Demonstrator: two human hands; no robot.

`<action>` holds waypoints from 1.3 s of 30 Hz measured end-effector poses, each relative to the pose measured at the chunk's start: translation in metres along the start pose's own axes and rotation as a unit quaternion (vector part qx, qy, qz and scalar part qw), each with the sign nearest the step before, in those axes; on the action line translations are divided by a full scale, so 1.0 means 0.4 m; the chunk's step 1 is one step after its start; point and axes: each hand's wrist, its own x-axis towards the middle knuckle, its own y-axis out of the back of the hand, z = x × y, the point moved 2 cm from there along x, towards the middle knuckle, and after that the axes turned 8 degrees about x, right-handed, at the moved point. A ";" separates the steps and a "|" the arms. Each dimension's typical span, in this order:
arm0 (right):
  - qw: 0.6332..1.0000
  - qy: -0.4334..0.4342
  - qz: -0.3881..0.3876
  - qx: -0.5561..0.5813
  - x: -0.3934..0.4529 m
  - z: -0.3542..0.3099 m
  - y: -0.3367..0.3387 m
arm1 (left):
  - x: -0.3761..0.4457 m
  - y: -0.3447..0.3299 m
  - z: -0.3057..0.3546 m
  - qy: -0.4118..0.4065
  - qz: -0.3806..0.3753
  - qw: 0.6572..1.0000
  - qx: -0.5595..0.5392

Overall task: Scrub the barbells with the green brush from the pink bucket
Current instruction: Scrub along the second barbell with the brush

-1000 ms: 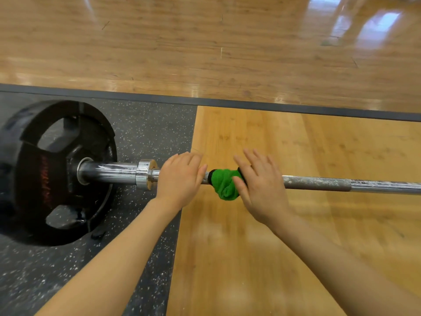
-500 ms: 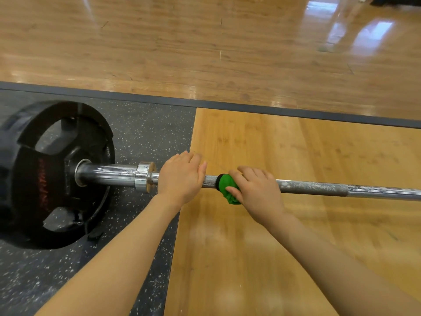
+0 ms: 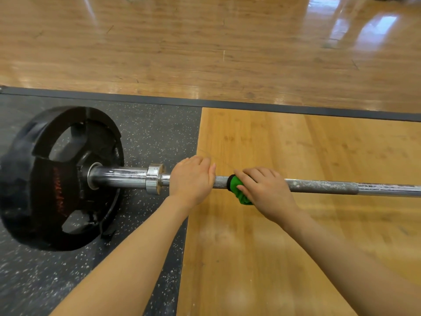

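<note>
Knurled steel barbell [image 3: 323, 186], soft green brush [image 3: 239, 190]

Head view, single wide-angle camera, looking forward and down from above the barbell [image 3: 319, 187].

Worn at head height, near enough that both forearms enter from the bottom edge and reach up to the barbell at mid-frame. The barbell crosses left to right; its weight plate [image 3: 59, 176] sits at the left, wood floor [image 3: 205, 46] beyond it. Wide lens bends straight lines. No second view.
</note>
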 end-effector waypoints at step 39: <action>0.971 -0.178 -0.047 0.152 -0.081 -0.069 0.121 | -0.099 0.023 0.022 0.006 0.046 0.999 0.018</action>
